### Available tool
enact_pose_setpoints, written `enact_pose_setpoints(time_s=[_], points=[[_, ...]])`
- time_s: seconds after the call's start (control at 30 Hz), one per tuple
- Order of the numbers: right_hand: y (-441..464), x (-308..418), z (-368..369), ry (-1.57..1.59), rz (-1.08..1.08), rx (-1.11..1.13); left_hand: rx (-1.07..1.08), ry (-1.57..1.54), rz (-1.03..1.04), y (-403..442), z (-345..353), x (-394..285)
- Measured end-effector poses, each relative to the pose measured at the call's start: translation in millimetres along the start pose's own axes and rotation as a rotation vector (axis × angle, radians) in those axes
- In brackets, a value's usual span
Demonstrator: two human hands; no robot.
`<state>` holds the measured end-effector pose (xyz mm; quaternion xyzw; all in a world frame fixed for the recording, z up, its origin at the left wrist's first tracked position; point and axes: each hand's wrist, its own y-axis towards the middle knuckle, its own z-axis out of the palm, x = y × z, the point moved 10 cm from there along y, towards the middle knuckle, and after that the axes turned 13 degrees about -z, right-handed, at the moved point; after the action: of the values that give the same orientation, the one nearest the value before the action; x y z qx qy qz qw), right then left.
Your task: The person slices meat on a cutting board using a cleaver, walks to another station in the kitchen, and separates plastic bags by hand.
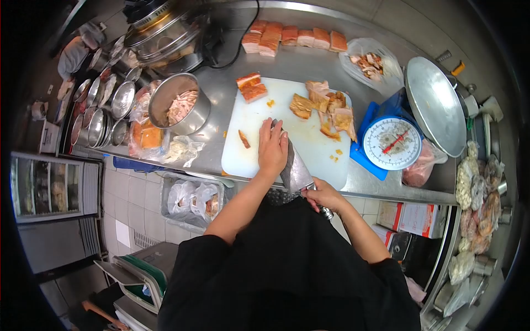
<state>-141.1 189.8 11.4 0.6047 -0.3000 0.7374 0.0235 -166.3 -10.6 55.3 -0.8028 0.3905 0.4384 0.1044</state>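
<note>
At the table's (212,140) near edge lies the board (320,157); a knife (297,170) crosses the board's near edge. The left hand (272,150), fingers outstretched, touches its blade; the right hand (324,197) grasps its handle. A twist could cut those fingers.

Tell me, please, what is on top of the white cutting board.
On the cutting board lie meat chunks, a browned strip and crumbs. The left hand and knife hide whatever is beneath them.

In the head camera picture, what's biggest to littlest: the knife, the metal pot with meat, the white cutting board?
1. White cutting board
2. Metal pot
3. Knife, partly covered by the left hand
</note>
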Motion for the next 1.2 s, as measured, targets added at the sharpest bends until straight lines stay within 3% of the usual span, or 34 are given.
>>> enact_pose_setpoints(time_s=[0.17, 0.3, 0.37, 0.43, 0.5, 0.57, 0.6, 0.63, 0.73, 0.8, 0.9, 0.97, 1.03, 1.2], points=[[23, 52, 29, -0.13, -0.069, 0.08, -0.236, -0.08, 0.059, 17, -72, 1], [54, 139, 72, -0.337, -0.229, 0.196, -0.506, -0.221, 0.134, 57, -181, -9], [68, 171, 89, -0.377, -0.27, 0.214, -0.591, -0.093, 0.16, 89, -231, -1], [68, 177, 90, -0.419, -0.289, 0.177, -0.356, -0.084, -0.156, 178, -265, 92], [68, 164, 87, -0.44, -0.23, 0.188, -0.077, 0.334, -0.452, 208, -258, 132], [47, 157, 66, -0.544, -0.224, 0.142, -0.386, 0.688, -0.217, 217, -265, 154], [32, 148, 51, -0.584, -0.184, 0.113, -0.547, 0.67, -0.135, 213, -270, 143], [14, 138, 36, -0.623, -0.142, 0.086, -0.534, 0.663, -0.123, 211, -264, 134], [-43, 106, -10, -0.677, -0.107, -0.063, -0.222, 0.273, -0.02, 198, -212, 69], [-83, 85, -34, -0.649, -0.08, -0.2, -0.171, 0.196, 0.14, 170, -152, 9], [-131, 60, -56, -0.592, -0.055, -0.345, 0.178, 0.078, 0.319, 131, -33, -53], [-152, 58, -65, -0.56, -0.026, -0.429, 0.4, 0.044, 0.327, 96, 34, -91], [-175, 38, -70, -0.451, 0.215, -0.459, 0.43, 0.112, 0.508, 65, 77, -127], [-194, 5, -79, -0.34, 0.173, -0.537, 0.452, 0.244, 0.562, 43, 141, -160]])
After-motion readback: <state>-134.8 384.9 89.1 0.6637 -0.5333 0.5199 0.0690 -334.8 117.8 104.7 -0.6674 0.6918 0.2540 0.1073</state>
